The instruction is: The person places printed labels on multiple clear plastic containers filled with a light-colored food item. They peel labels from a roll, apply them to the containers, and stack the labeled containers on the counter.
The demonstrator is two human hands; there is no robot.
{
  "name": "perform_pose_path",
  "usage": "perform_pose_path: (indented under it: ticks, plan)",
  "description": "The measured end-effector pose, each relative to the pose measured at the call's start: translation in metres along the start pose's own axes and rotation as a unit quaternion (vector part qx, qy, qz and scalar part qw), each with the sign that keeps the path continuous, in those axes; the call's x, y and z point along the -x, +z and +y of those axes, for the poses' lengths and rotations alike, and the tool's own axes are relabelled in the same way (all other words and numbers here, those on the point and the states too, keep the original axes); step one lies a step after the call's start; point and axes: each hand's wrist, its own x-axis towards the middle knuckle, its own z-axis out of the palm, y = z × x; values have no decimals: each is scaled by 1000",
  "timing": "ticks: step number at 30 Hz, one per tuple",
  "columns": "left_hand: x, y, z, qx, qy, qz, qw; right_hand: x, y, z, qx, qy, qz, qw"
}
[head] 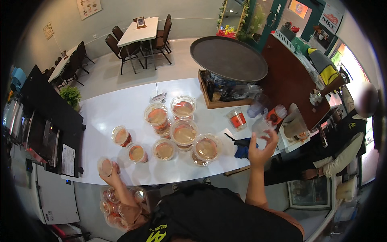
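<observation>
My left hand [112, 179] is closed around a small clear plastic cup [105, 166] at the counter's near left edge. Over the right part of the counter, my right hand [263, 148] is raised with fingers apart and curved. Just beyond its fingertips is a blurred translucent plastic piece [259, 124]; whether they touch it is unclear. A clear cup with a red label [275, 115] leans behind that, and another red-labelled cup [237, 119] is to its left. Several plastic tubs [183, 133], some stacked, and smaller cups [136, 152] occupy the middle of the white counter [99, 121].
A round brown tray [229, 57] rests over a wooden box [211, 104] of packaged items. Blue cloth-like material [242, 148] lies by my right hand. A bin of cups [113, 208] is below my left arm. At right stands a person in a dark vest [341, 133].
</observation>
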Motion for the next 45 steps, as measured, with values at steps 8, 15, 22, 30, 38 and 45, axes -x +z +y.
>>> perform_pose_path:
  ticks: [8,15,22,30,38,45]
  plan:
    - [56,-3,14,-151,78,66,983,-74,9,101,152,29,72,985]
    - [86,-4,20,-97,90,79,988,-104,15,124,100,1,53,994]
    - [103,0,39,-98,185,50,977,-122,4,110,113,-76,91,986]
    - [121,21,71,-67,346,-48,934,-155,-2,74,70,-64,111,989]
    - [127,21,65,-63,320,-74,942,-164,-8,75,96,-121,117,981]
    - [128,18,64,-74,307,-82,945,-172,-17,73,128,-138,116,975]
